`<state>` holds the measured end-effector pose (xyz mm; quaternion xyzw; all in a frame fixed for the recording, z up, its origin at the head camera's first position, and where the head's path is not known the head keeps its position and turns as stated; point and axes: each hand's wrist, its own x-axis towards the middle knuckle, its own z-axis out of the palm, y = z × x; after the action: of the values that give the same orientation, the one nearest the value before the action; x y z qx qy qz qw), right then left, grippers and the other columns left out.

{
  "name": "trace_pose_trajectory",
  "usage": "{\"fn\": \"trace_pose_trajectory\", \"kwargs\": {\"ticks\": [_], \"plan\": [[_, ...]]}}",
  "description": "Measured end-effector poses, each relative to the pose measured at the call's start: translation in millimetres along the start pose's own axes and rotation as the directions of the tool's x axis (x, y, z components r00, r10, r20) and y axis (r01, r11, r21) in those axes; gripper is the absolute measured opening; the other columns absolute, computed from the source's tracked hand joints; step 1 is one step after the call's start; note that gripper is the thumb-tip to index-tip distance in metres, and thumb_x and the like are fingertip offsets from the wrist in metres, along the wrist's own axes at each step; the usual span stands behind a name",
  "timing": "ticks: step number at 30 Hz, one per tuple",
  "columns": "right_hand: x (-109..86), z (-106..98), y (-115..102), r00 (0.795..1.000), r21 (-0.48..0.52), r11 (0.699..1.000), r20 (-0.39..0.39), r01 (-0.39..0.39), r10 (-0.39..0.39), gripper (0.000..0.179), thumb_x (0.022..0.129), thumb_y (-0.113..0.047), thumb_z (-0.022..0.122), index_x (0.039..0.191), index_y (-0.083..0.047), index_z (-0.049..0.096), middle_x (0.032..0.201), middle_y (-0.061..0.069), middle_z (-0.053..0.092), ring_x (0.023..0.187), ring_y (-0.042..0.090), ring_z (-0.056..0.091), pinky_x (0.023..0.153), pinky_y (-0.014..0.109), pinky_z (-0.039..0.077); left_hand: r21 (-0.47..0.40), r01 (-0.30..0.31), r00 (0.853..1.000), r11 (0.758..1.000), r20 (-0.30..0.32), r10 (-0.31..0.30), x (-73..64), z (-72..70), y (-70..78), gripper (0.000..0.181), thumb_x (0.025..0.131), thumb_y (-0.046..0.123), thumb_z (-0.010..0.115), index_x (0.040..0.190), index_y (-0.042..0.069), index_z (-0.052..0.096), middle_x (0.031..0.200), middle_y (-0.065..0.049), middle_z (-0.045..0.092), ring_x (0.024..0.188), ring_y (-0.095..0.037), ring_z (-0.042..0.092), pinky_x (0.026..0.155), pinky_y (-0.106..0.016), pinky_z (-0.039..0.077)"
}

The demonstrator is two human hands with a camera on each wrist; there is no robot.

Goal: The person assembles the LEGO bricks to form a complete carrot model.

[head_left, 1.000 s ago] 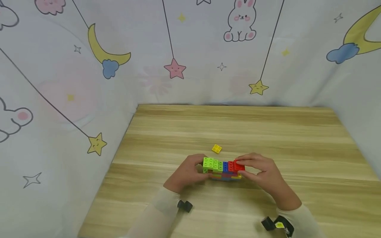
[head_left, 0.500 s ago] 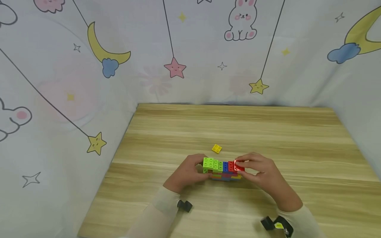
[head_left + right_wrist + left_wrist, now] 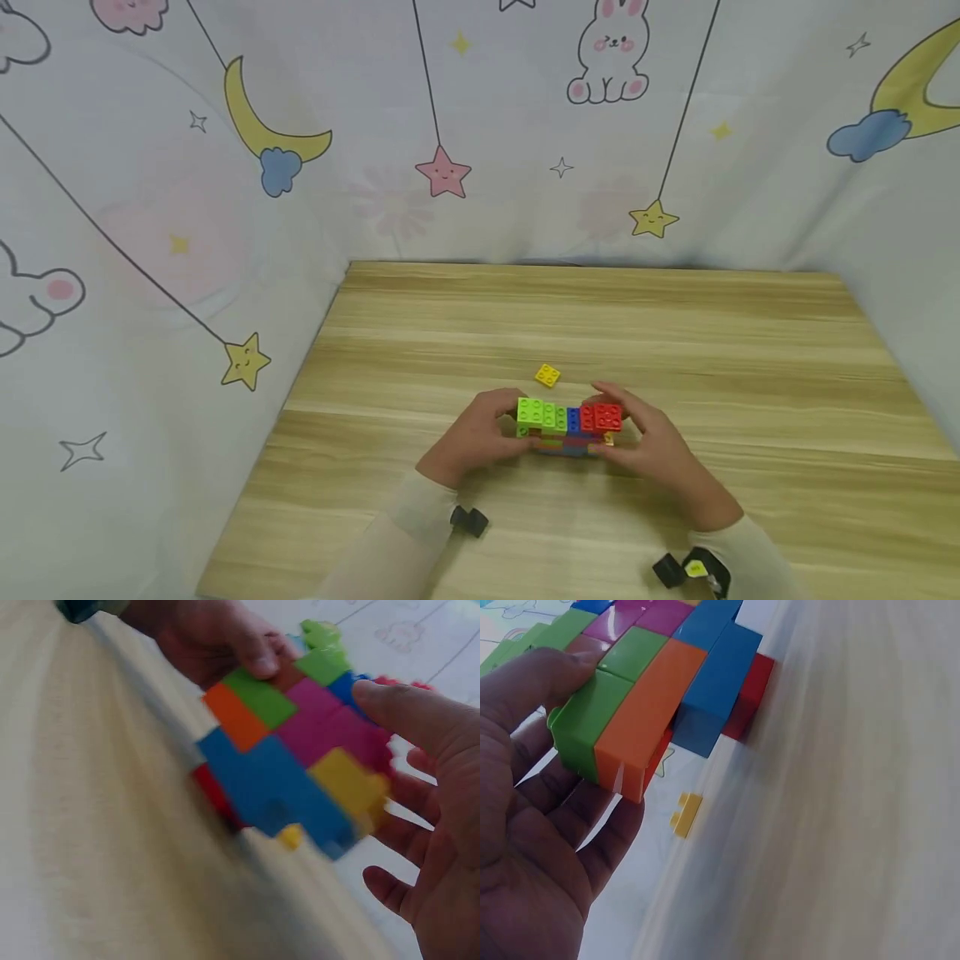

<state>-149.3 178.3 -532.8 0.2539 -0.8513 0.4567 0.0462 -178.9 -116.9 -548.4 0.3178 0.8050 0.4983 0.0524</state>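
Observation:
A built-up wall of toy building bricks [image 3: 573, 421] stands at the middle of the near table, with lime, blue and red bricks along its top. My left hand [image 3: 480, 435] grips its left end, thumb on the near face and fingers behind, beside the green brick [image 3: 592, 720] and orange brick [image 3: 651, 705]. Around the right end is my right hand [image 3: 648, 442], its thumb on the near side and its fingers behind; the far fingertips are hidden. A red brick [image 3: 607, 417] tops that end. The right wrist view is blurred, with a yellow brick [image 3: 345, 780] near that hand.
A loose yellow brick [image 3: 547, 376] with studs up lies on the wooden table [image 3: 450, 325], just beyond the wall of bricks. A white printed cloth [image 3: 510, 217] hangs behind the table and along its sides.
My right hand has let go of the red brick on top and spread around the wall's right end, its thumb lower on the near face. My left hand keeps its grip.

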Motion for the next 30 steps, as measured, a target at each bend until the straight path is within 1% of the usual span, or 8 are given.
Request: {"fn": "trace_pose_trajectory", "kwargs": {"ticks": [3, 6, 10, 12, 15, 20, 26, 30], "plan": [[-2.0, 7.9, 7.0, 0.994, 0.037, 0.994, 0.05, -0.104, 0.102, 0.058, 0.084, -0.023, 0.089, 0.136, -0.014, 0.066, 0.123, -0.001, 0.073, 0.114, 0.012, 0.066, 0.098, 0.04, 0.053, -0.013, -0.02, 0.999, 1.0, 0.025, 0.02, 3.5, 1.0, -3.3, 0.038, 0.086, 0.024, 0.086, 0.121, 0.024, 0.072, 0.117, 0.015, 0.071, 0.104, -0.007, 0.064, 0.094, -0.033, 0.053], [-3.2, 8.9, 10.3, 0.992, 0.042, 0.992, 0.032, -0.121, 0.12, 0.041, 0.084, -0.022, 0.089, 0.12, -0.012, 0.074, 0.115, 0.0, 0.076, 0.106, 0.014, 0.07, 0.093, 0.035, 0.056, -0.1, -0.031, 0.998, 0.995, 0.044, 0.036, 8.3, -5.3, -13.1, 0.045, 0.09, 0.023, 0.081, 0.132, 0.015, 0.068, 0.128, 0.003, 0.07, 0.116, -0.014, 0.063, 0.103, -0.04, 0.05], [-4.2, 3.9, 12.0, 0.989, 0.035, 0.989, 0.009, -0.145, 0.145, 0.038, 0.082, -0.019, 0.09, 0.116, -0.013, 0.076, 0.112, -0.001, 0.077, 0.103, 0.011, 0.07, 0.09, 0.03, 0.056, -0.168, 0.029, 1.0, 0.985, -0.003, -0.03, 21.0, -19.3, -30.4, 0.047, 0.095, 0.016, 0.073, 0.14, 0.009, 0.063, 0.139, -0.002, 0.064, 0.133, -0.019, 0.055, 0.114, -0.049, 0.04], [-4.0, 2.1, 12.2, 0.987, 0.052, 0.985, 0.016, -0.164, 0.163, 0.038, 0.081, -0.018, 0.09, 0.116, -0.013, 0.076, 0.112, -0.002, 0.077, 0.104, 0.011, 0.07, 0.091, 0.029, 0.055, -0.106, 0.081, 0.996, 0.991, -0.032, -0.084, 31.6, -24.2, -38.1, 0.045, 0.096, 0.019, 0.073, 0.14, 0.014, 0.064, 0.141, 0.004, 0.062, 0.136, -0.018, 0.052, 0.117, -0.049, 0.037], [-2.9, 1.3, 11.6, 0.985, 0.098, 0.98, 0.04, -0.172, 0.169, 0.039, 0.083, -0.019, 0.089, 0.118, -0.011, 0.075, 0.113, 0.0, 0.077, 0.105, 0.011, 0.07, 0.092, 0.029, 0.055, 0.059, 0.162, 0.987, 0.985, -0.033, -0.16, 49.5, -27.5, -48.3, 0.049, 0.093, 0.028, 0.079, 0.14, 0.026, 0.065, 0.143, 0.011, 0.059, 0.139, -0.015, 0.049, 0.117, -0.044, 0.037], [-2.1, 2.8, 11.0, 0.982, 0.137, 0.973, 0.064, -0.187, 0.18, 0.039, 0.084, -0.022, 0.088, 0.119, -0.011, 0.074, 0.113, 0.0, 0.077, 0.104, 0.009, 0.069, 0.093, 0.029, 0.054, 0.268, 0.185, 0.978, 0.946, 0.041, -0.203, 74.6, -26.3, -58.3, 0.049, 0.089, 0.027, 0.082, 0.136, 0.03, 0.068, 0.14, 0.01, 0.062, 0.136, -0.016, 0.05, 0.116, -0.038, 0.038], [-1.1, 1.2, 11.4, 0.984, 0.133, 0.975, 0.053, -0.177, 0.171, 0.039, 0.083, -0.02, 0.089, 0.118, -0.012, 0.075, 0.113, -0.003, 0.077, 0.105, 0.01, 0.069, 0.094, 0.03, 0.054, 0.366, 0.086, 0.987, 0.927, 0.097, -0.13, 93.9, -22.0, -58.2, 0.036, 0.086, 0.021, 0.085, 0.122, 0.022, 0.077, 0.124, 0.007, 0.07, 0.121, -0.017, 0.056, 0.11, -0.037, 0.04], [-2.3, -1.4, 12.5, 0.98, 0.135, 0.971, 0.054, -0.196, 0.19, 0.04, 0.083, -0.019, 0.089, 0.119, -0.013, 0.074, 0.114, -0.004, 0.076, 0.106, 0.011, 0.069, 0.095, 0.029, 0.054, 0.33, 0.121, 0.986, 0.936, 0.068, -0.151, 96.7, -19.3, -57.1, 0.031, 0.085, 0.026, 0.087, 0.115, 0.021, 0.079, 0.117, 0.009, 0.071, 0.115, -0.015, 0.058, 0.107, -0.035, 0.044]]}}
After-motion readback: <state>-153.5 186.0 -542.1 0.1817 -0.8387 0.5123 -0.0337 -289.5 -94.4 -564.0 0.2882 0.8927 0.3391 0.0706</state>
